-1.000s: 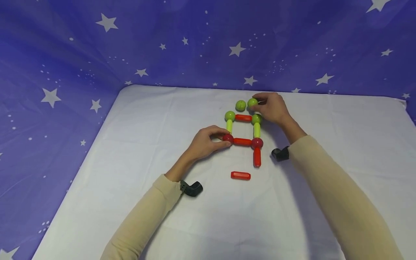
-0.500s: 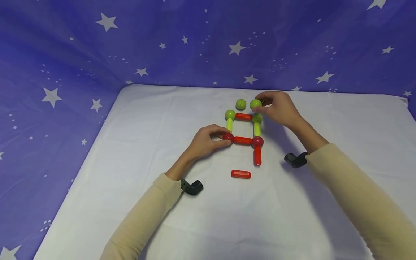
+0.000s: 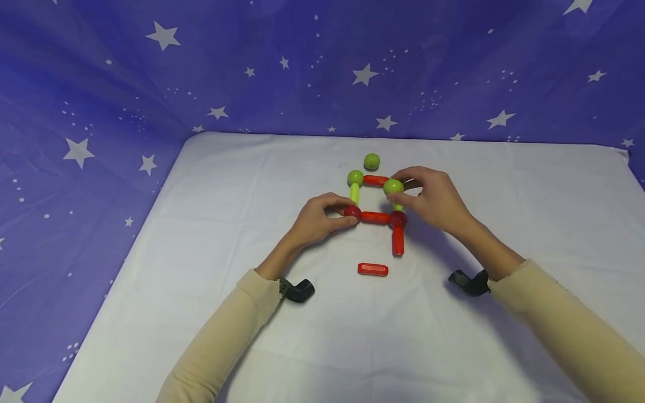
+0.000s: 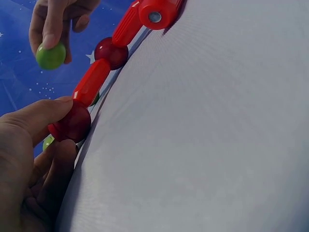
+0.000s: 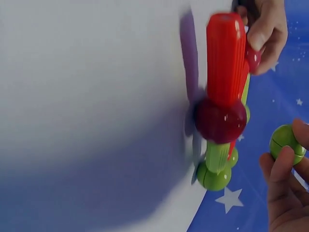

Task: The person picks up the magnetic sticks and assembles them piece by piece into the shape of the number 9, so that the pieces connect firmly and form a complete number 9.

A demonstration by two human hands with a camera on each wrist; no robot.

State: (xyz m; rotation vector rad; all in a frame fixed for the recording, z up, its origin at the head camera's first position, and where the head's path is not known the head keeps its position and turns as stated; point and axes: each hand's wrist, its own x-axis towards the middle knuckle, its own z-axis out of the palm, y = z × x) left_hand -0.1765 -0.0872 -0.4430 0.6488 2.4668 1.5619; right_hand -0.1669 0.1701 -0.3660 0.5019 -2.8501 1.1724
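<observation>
My left hand [image 3: 322, 221] pinches a dark red ball [image 3: 353, 212], the near-left corner of a square frame of rods and balls. Above the table, my right hand [image 3: 435, 198] holds a loose green ball [image 3: 393, 187] between thumb and fingers; a gap to the frame shows in the right wrist view. That ball hides the frame's far-right green ball [image 5: 214, 178] in the head view. Red rods [image 3: 375, 218] form the near and far sides, yellow-green rods [image 3: 354, 194] the other two. From the near-right red ball [image 3: 397, 219], another red rod [image 3: 398, 242] points toward me.
A loose red rod [image 3: 373, 270] lies in front of the frame. Beyond it sits a single green ball [image 3: 372, 162]. The white-covered table [image 3: 252, 179] ends at a blue star-patterned backdrop [image 3: 282, 95]. Dark wrist-worn pieces [image 3: 298, 291] stick out at both sleeves.
My right hand has taken the green ball from beside the other loose one and brought it toward me, over the frame's right side. The left hand stays in place.
</observation>
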